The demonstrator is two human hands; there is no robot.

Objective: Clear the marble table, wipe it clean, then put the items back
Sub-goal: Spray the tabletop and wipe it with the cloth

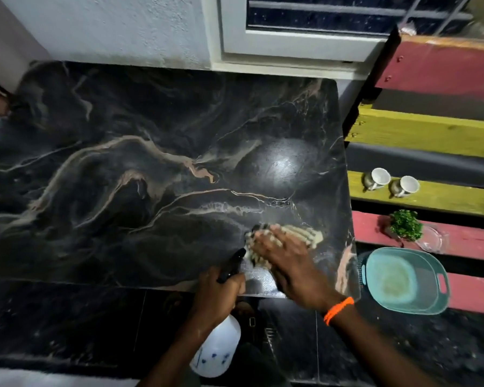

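Observation:
The black marble table point(151, 163) with tan veins fills the middle of the view and has nothing standing on it. My right hand point(285, 258) lies flat on a beige cloth point(305, 234) near the table's front right corner, blurred with motion. My left hand point(221, 291) grips a white spray bottle point(217, 347) by its black trigger head at the table's front edge, nozzle pointing towards the cloth.
To the right stands a bench of red and yellow slats point(430, 129). On it are two white cups point(380, 177) point(407, 185), a small green plant point(405, 224), a clear glass dish point(433, 238) and a teal basin point(405, 280). A window point(305, 26) is behind the table.

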